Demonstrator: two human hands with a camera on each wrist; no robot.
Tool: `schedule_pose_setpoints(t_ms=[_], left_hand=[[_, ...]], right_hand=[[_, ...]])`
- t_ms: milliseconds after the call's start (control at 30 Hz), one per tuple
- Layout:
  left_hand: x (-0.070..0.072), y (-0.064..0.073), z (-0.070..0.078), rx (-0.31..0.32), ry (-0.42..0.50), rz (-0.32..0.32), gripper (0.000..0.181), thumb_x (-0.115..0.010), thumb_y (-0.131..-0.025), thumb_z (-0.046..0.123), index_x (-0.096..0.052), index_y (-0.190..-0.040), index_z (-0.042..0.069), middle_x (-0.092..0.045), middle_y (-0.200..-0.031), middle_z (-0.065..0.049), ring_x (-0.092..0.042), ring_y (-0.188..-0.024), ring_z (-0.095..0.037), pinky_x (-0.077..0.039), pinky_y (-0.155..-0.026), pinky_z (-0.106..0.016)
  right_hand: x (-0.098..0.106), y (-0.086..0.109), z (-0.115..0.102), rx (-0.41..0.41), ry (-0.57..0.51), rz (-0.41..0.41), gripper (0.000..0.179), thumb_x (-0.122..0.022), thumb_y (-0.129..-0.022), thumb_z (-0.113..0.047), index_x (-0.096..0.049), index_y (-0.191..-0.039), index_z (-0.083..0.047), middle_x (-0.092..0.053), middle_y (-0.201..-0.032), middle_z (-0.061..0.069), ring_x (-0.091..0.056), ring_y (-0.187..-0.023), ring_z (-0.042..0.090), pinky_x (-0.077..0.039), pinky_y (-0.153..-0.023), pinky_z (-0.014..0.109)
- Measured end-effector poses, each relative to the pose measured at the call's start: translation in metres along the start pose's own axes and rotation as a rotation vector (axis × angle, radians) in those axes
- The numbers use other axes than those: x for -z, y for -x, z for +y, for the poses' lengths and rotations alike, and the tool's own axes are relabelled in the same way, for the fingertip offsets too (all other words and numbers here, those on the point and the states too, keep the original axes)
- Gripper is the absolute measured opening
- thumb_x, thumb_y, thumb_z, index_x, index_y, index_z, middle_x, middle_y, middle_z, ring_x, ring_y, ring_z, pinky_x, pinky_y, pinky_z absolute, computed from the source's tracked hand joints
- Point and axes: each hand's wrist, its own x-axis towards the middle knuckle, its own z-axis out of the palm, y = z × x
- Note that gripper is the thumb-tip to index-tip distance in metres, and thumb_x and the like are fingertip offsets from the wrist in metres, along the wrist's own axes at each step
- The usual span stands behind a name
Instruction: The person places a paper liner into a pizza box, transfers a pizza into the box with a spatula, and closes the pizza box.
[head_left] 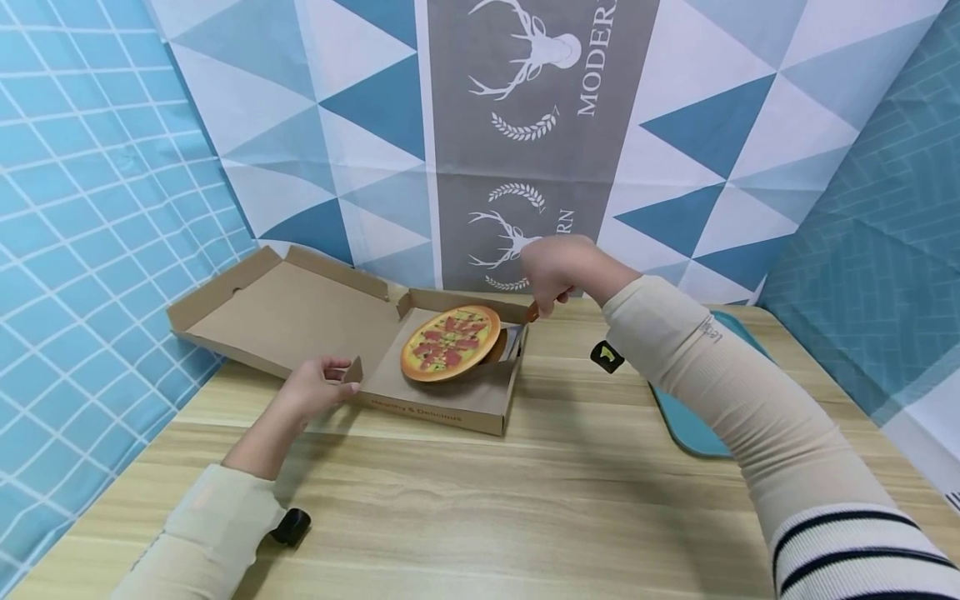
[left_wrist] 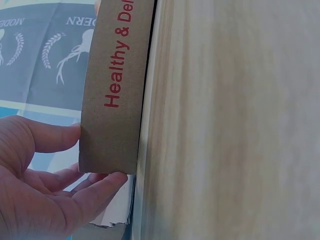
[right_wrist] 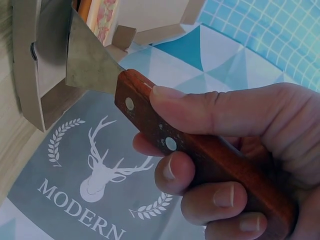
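As the pizza [head_left: 450, 343] sits tilted over the open pizza box [head_left: 427, 414] in the middle of the head view, your right hand [head_left: 558, 265], above and to its right in the frame, grips a spatula [head_left: 533, 312]. The pizza lies down and left of that grip; this slanting line appears to matter most. Neither hand touches the pizza, though the tool gives the right the closer reach. How far the spatula runs beneath is hidden.

In the left wrist view, your left hand [left_wrist: 55, 200], lower left, pinches the box's corner between thumb and fingers. The red lettering [left_wrist: 120, 50] is cut off at the top, and the pizza is out of sight.

In the right wrist view, your fingers and thumb wrap the wooden handle [right_wrist: 145, 112], whose long axis rises toward the upper left into a metal blade [right_wrist: 90, 60]. Only a sliver of pizza shows there; whether the blade bears its weight cannot be told.
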Motion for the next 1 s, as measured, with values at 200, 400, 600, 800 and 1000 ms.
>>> schedule_pose_setpoints(t_ms=[200,400,600,800,1000], left_hand=[[0.0,-0.0007,0.0007,-0.003,-0.002,-0.001,0.056,-0.062,-0.095,0.01,-0.037,-0.14,-0.013,-0.041,-0.134,-0.035,-0.043,-0.122,-0.049,-0.045,-0.098,-0.052],[0.0007,-0.0008,0.0016,-0.004,-0.005,-0.003,0.057,-0.062,-0.095,0.011,-0.036,-0.14,-0.013,-0.04,-0.135,-0.036,-0.042,-0.122,-0.05,-0.044,-0.098,-0.053],[0.0013,-0.0012,0.002,0.0,-0.01,-0.004,0.057,-0.062,-0.096,0.011,-0.036,-0.141,-0.013,-0.04,-0.136,-0.036,-0.042,-0.123,-0.05,-0.044,-0.098,-0.054],[0.0009,-0.0014,0.0012,0.001,-0.004,-0.003,0.057,-0.062,-0.096,0.011,-0.036,-0.14,-0.014,-0.04,-0.135,-0.036,-0.043,-0.122,-0.05,-0.045,-0.098,-0.053],[-0.0015,-0.0019,-0.001,-0.006,0.017,0.003,0.055,-0.061,-0.095,0.007,-0.037,-0.139,-0.015,-0.042,-0.134,-0.036,-0.045,-0.121,-0.048,-0.047,-0.097,-0.048]], right_hand=[[0.002,0.0033,0.0018,0.004,0.019,0.009,0.026,-0.08,-0.075,-0.019,-0.06,-0.058,-0.017,-0.06,-0.055,-0.001,-0.049,-0.047,0.012,-0.04,-0.05,0.032],[0.0058,0.0075,0.0028,-0.012,0.056,0.014,0.036,-0.079,-0.075,-0.019,-0.05,-0.053,-0.02,-0.053,-0.051,-0.003,-0.049,-0.048,0.011,-0.037,-0.05,0.034],[0.0065,0.0092,0.0059,-0.024,0.077,-0.003,0.036,-0.078,-0.077,-0.019,-0.052,-0.053,-0.02,-0.049,-0.049,-0.004,-0.046,-0.045,0.01,-0.038,-0.05,0.032],[0.0035,0.0083,0.0081,-0.027,0.071,-0.003,0.031,-0.078,-0.078,-0.02,-0.056,-0.055,-0.019,-0.052,-0.05,-0.004,-0.048,-0.047,0.01,-0.039,-0.05,0.032],[-0.0013,0.0057,0.0086,-0.036,0.058,0.015,0.031,-0.078,-0.077,-0.02,-0.056,-0.054,-0.019,-0.053,-0.051,-0.003,-0.049,-0.047,0.01,-0.04,-0.051,0.033]])
